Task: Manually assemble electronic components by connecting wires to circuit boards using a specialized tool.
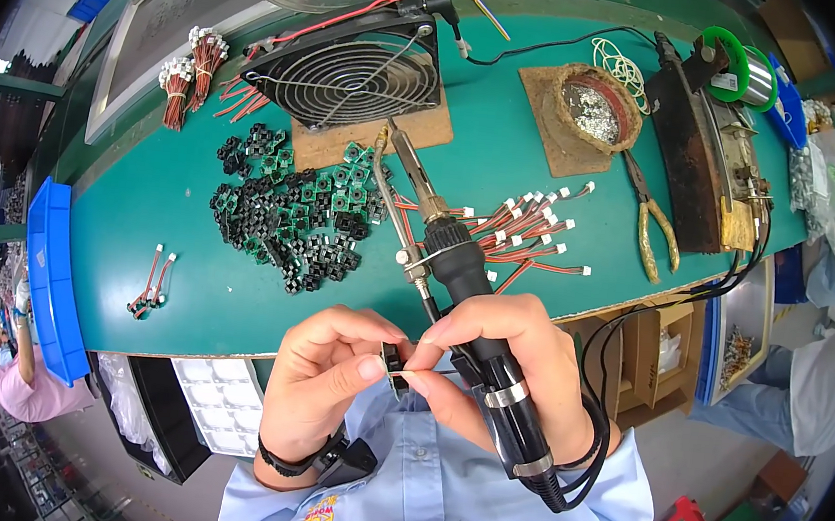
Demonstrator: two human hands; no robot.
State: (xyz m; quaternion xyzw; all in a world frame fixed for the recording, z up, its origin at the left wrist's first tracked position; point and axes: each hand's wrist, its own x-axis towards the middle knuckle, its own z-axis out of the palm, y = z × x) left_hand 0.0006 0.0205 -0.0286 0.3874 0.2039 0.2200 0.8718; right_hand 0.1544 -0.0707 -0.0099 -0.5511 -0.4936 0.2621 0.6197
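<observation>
Close to my body, past the table's front edge, my left hand pinches a small green circuit board with a black part between thumb and fingers. My right hand is closed round a black soldering iron with a thin metal tube clamped alongside. Its tip points away from me, toward the fan. The thumb and forefinger of that hand also meet at the board, where a thin wire may be pinched; I cannot tell. Beyond lies a pile of similar boards, with red-and-black wire leads with white connectors to the right.
A caged fan stands at the back on a brown board. To the right are a round pot of metal scraps, pliers and a solder spool. A blue tray sits left. Black cables hang beside my right wrist.
</observation>
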